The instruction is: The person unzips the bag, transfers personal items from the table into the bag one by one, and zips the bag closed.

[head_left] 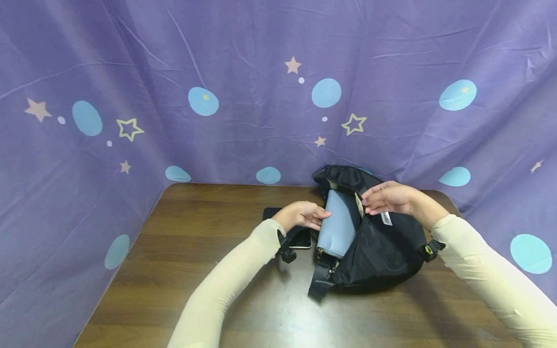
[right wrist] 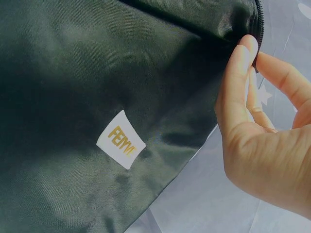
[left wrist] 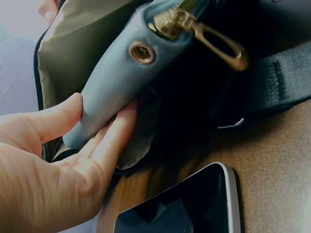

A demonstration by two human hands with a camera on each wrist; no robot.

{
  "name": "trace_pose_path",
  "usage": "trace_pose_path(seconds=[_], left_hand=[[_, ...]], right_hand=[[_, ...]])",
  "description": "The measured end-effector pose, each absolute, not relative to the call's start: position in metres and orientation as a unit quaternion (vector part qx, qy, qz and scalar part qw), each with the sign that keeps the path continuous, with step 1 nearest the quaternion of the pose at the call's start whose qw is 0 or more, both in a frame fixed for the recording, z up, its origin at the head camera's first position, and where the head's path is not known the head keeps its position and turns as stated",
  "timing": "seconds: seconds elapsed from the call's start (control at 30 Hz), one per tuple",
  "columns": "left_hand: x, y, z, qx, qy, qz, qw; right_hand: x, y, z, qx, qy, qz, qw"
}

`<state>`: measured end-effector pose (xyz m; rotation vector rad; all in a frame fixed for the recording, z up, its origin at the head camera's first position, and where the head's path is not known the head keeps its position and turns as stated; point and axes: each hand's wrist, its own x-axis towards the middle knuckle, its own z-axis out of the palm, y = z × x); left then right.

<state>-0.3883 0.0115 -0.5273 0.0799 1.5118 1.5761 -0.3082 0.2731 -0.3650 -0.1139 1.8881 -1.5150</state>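
Note:
A black bag [head_left: 383, 256] lies on the table with its zipped mouth spread open. Within that mouth is a light blue wallet [head_left: 337, 224], partly inside the bag. My left hand [head_left: 304, 215] pinches the wallet's left side, thumb on top and fingers beneath, as the left wrist view shows. A gold zip pull [left wrist: 221, 46] and a round eyelet [left wrist: 142, 52] sit at the wallet's end. With thumb and fingertips, my right hand [head_left: 391, 198] grips the zippered edge of the bag. A white label [right wrist: 121, 140] is on the bag's front.
A phone [head_left: 300, 240] lies on the wooden table [head_left: 196, 261] under my left wrist, beside a dark flat item [head_left: 271, 212]. The bag's strap [head_left: 321, 280] trails toward the front. A purple patterned curtain [head_left: 243, 96] hangs behind the table.

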Motion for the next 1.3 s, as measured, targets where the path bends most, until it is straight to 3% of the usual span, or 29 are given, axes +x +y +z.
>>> trace_pose_path(seconds=[0.1, 0.27, 0.43, 1.3], left_hand=[[-0.4, 0.016, -0.543, 0.023, 0.608, 0.644, 0.464], [-0.348, 0.018, -0.483, -0.006, 0.645, 0.636, 0.424], [-0.332, 0.011, -0.46, -0.017, 0.645, 0.632, 0.43], [-0.331, 0.021, -0.463, -0.041, 0.61, 0.655, 0.444]], right_hand=[[-0.309, 0.274, -0.365, -0.055, 0.726, -0.586, 0.355], [-0.309, 0.275, -0.364, -0.052, 0.726, -0.588, 0.354], [-0.309, 0.273, -0.364, -0.041, 0.728, -0.589, 0.348], [-0.307, 0.272, -0.366, -0.038, 0.733, -0.584, 0.347]])
